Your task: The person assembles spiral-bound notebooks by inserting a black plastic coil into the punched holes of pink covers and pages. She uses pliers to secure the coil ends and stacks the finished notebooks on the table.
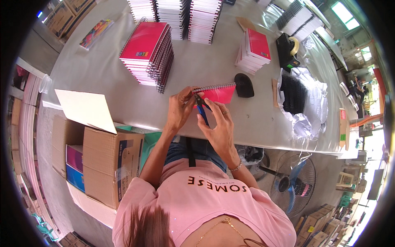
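Observation:
A red notebook (pixel 223 95) with a dark wire spiral along its upper edge is held at the near side of the table, in front of my body. My left hand (pixel 180 108) pinches the spiral's left end, its fingers closed on the notebook. Just to the right, my right hand (pixel 221 123) has its fingers curled around small pliers (pixel 200 110) with blue and black handles. The pliers' jaws are up at the left end of the spiral; whether they grip the wire cannot be made out. A black rounded object (pixel 244 85) lies beside the notebook's right end.
Spiral-bound red notebooks (pixel 144 43) are stacked at the far left, other red books (pixel 258 44) at the far right. Past those stands a tape dispenser (pixel 284 51). Black binding coils (pixel 293 94) lie in white wrapping. Below the table are an open cardboard box (pixel 101 164) and a fan (pixel 284 184).

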